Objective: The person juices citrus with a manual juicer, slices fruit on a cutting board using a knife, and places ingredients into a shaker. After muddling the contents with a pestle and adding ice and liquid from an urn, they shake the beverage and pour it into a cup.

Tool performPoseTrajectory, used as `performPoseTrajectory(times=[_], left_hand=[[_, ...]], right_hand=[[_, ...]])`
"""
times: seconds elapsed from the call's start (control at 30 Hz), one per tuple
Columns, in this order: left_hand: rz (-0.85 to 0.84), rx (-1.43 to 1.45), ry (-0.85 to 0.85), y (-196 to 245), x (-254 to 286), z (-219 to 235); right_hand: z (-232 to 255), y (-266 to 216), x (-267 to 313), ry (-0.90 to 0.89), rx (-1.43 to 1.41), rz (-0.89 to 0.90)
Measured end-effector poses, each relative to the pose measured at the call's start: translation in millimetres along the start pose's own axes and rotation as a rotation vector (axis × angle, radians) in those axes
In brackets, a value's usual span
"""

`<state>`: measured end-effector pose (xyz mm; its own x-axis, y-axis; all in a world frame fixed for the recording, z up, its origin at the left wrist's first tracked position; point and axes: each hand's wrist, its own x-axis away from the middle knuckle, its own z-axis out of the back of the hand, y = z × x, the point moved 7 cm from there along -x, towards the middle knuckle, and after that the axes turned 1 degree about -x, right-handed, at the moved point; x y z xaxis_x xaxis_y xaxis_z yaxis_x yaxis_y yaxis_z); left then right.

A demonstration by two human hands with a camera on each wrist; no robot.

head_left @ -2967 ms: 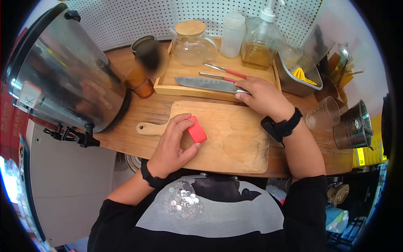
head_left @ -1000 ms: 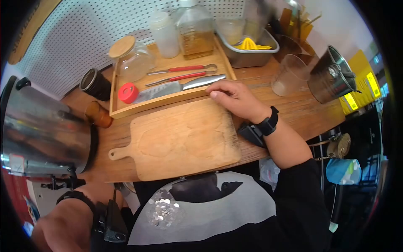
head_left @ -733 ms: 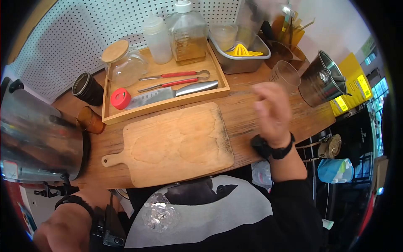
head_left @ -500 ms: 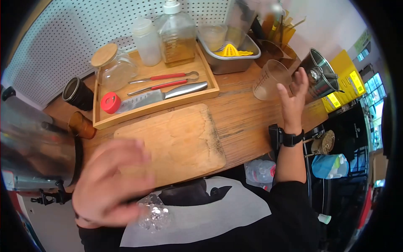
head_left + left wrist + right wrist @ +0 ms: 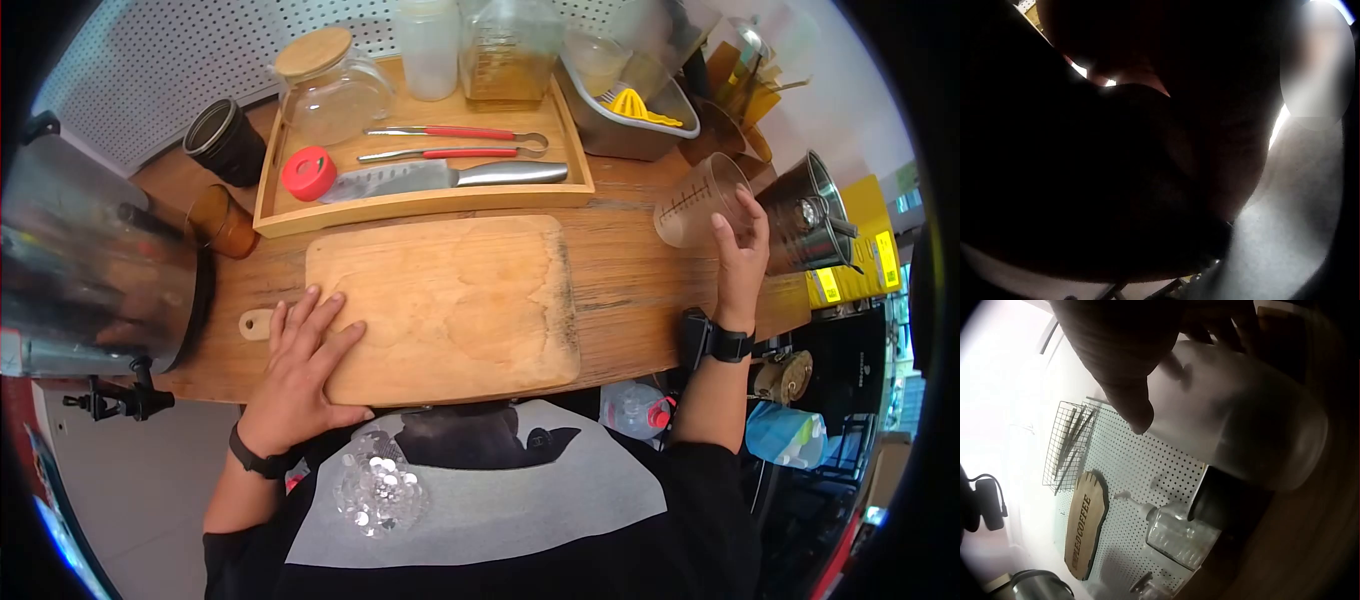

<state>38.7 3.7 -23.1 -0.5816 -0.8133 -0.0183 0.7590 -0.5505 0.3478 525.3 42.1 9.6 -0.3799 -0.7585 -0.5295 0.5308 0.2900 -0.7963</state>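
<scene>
In the head view my left hand [image 5: 300, 380] rests with spread fingers on the left edge of the wooden cutting board [image 5: 450, 310], near its handle. My right hand [image 5: 742, 262] is at a translucent measuring cup [image 5: 683, 210] with printed marks, right of the board. The right wrist view has the thumb [image 5: 1127, 406] on one side of the cup and fingers behind it, one fingertip showing through the plastic. Behind the board, a knife [image 5: 510, 173] and a red round piece [image 5: 308, 174] lie in a wooden tray [image 5: 420, 205]. The left wrist view is mostly dark.
Red-handled tongs [image 5: 470, 132], a glass teapot [image 5: 335, 100] and two bottles share the tray. A steel pitcher [image 5: 800, 215] stands right of the cup, a grey bin [image 5: 630, 135] behind it. At left are a large metal dispenser [image 5: 100, 260] and an amber cup [image 5: 225, 225].
The red piece left my left hand for the tray, and my right hand released the knife. My right hand moved right to the measuring cup; my left hand came down onto the board.
</scene>
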Motion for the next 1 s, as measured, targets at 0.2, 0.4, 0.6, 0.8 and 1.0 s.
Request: performPoseTrajectory(times=[0.2, 0.4, 0.6, 0.8, 1.0], left_hand=[[-0.024, 0.016, 0.022, -6, -3, -1], [-0.005, 0.041, 0.063, -11, 1, 0], [0.015, -0.011, 0.092, -11, 4, 1], [0.031, -0.022, 0.093, -13, 5, 2], [-0.031, 0.142, 0.146, -20, 7, 13]], right_hand=[[-18, -17, 21, -0.115, -0.102, 0.040], [-45, -40, 35, -0.235, -0.054, 0.083], [-67, -63, 48, -0.325, -0.110, 0.144], [-69, -60, 48, -0.303, -0.112, 0.135], [-75, -60, 52, -0.352, -0.129, 0.137]])
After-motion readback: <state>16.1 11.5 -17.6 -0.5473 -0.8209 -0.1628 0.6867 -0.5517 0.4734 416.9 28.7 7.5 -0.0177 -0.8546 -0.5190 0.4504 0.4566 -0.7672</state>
